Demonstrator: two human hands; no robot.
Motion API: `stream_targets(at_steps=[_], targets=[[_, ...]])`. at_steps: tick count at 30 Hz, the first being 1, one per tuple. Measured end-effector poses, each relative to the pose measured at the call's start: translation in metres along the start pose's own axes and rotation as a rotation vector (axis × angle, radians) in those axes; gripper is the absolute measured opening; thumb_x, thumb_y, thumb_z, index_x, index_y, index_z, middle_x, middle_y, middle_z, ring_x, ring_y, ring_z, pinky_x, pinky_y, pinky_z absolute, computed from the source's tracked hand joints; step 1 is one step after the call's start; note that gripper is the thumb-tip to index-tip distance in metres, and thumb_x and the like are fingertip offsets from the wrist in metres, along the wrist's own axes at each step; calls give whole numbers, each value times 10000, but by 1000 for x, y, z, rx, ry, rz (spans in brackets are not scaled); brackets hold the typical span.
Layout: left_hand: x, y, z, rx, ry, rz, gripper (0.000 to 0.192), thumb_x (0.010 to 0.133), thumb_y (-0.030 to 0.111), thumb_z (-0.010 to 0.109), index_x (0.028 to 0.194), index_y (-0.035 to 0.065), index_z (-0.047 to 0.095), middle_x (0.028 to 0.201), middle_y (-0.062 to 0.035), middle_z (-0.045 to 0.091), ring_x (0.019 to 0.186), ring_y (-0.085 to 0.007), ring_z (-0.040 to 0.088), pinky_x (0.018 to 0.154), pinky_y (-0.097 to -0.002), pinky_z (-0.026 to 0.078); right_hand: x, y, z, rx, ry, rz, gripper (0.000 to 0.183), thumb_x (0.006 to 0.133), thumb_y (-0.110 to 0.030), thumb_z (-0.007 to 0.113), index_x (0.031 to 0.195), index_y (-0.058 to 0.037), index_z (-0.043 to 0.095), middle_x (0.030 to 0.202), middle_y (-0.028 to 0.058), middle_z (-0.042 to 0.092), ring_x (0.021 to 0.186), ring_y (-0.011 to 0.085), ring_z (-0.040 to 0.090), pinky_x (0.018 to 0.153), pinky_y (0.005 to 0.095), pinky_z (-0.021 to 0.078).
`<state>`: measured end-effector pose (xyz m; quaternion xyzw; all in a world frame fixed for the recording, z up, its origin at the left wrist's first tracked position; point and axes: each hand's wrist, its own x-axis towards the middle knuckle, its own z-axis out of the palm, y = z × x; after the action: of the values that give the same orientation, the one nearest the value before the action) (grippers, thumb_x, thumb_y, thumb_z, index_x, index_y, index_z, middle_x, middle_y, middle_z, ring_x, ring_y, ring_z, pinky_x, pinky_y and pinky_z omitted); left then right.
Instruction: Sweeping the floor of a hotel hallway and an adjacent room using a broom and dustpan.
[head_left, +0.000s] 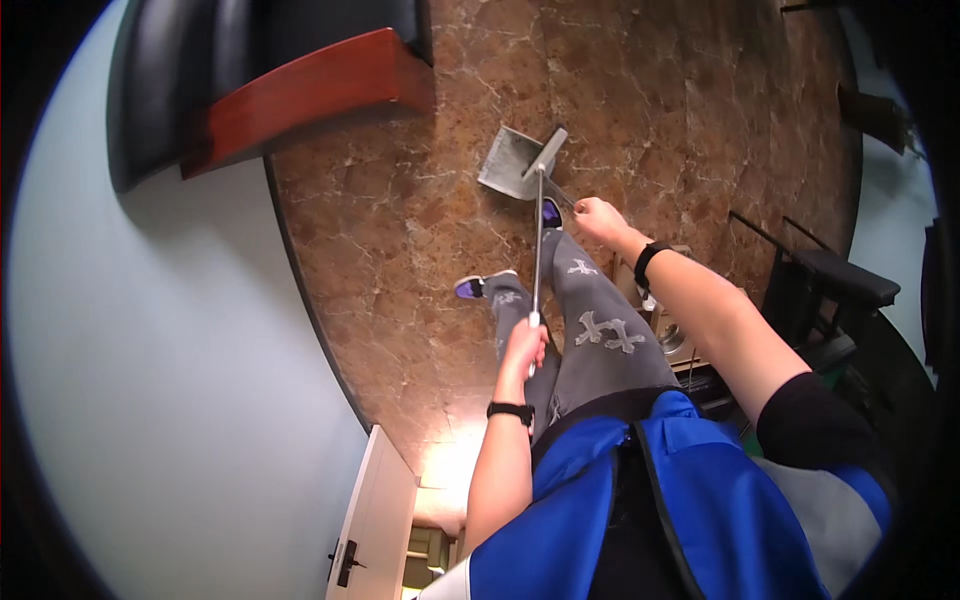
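My left hand (526, 346) is closed around the white grip of a long metal pole (538, 247). The pole runs down to a pale crossbar (553, 147) over a grey dustpan (508, 159) on the floor; whether that bar is a broom head or part of the pan I cannot tell. Farther forward, my right hand (600, 219) is closed on a thin dark handle (561, 192) that slants toward the pan, its lower end hidden behind the crossbar. The pan lies flat or nearly so, just ahead of my forward shoe (551, 213).
Brown marble-patterned floor (390, 225) spreads around my feet. A black seat with a red wooden armrest (307, 86) stands front left, beside a pale blue wall (195, 360). A white door (371, 517) is behind left. Right are a black chair (844, 277) and a wooden stand (671, 337).
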<state>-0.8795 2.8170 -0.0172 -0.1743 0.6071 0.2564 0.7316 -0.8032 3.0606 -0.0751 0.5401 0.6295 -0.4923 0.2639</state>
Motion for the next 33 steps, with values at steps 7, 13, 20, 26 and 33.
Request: stream_targets(at_steps=[7,13,20,26,33], targets=[[-81,-106,-32,-99,210,139,66,694,69,470,707,51,407,454,-34,403,291,-142,376,284,-292,304,-42,9,-13,-68,-32,-152,245,619,-134,503,821,-15,574,639,138,558,624,219,566,563,339,437],[-127,-209,-52,79,760,393,280,816,286,492,765,10,478,593,-187,530,526,-327,541,492,-392,421,-115,-10,22,-236,-28,-340,238,610,-152,532,805,-20,569,598,106,538,587,169,536,549,314,420],[-137,-313,-76,24,769,313,439,854,400,386,764,-11,512,727,-253,551,728,-423,534,618,-468,402,-175,-48,92,-183,-104,-507,185,600,-149,524,736,-32,570,575,99,518,568,183,504,546,309,403],[-163,-381,-123,43,1004,330,421,867,355,342,825,-12,544,842,-265,555,819,-421,528,686,-476,402,-205,-137,185,-296,-191,-704,168,602,-164,544,715,-41,561,557,91,509,544,175,497,526,310,398],[-202,-410,-137,-251,922,127,436,877,360,301,884,-8,535,830,-269,564,830,-437,521,721,-480,402,-247,-198,264,-450,-336,-791,146,637,-199,552,688,-63,544,553,83,514,504,182,486,498,319,391]])
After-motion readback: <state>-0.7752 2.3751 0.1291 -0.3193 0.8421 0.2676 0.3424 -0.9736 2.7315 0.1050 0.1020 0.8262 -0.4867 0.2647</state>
